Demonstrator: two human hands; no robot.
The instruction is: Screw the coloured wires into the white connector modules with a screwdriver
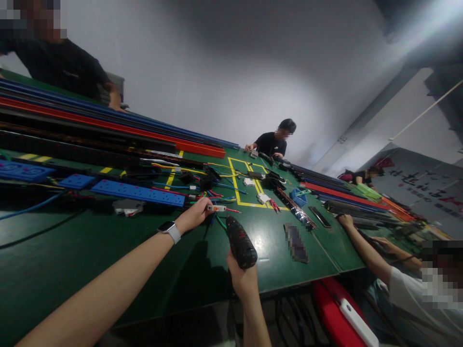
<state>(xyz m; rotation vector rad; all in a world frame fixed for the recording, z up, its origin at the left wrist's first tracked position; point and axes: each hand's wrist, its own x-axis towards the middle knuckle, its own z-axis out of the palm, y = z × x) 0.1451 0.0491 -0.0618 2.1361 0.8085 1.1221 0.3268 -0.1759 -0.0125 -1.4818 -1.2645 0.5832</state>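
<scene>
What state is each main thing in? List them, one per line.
Left hand: closed on the white-and-orange connector.
Connector: held, a red lead sticking out.
Right hand: gripping the drill.
Drill: held; running or not, cannot tell.
Wristwatch: strapped on, face dark.
Blue socket strip: lying lengthwise.
Blue box: open-topped.

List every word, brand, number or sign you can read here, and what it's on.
None can be read with certainty.
Wall lettering: large dark and red characters, too slanted and blurred to quote.
Black shirt across the table: white mark, too small.
Drill in the right hand: red marks, no legible brand.
</scene>
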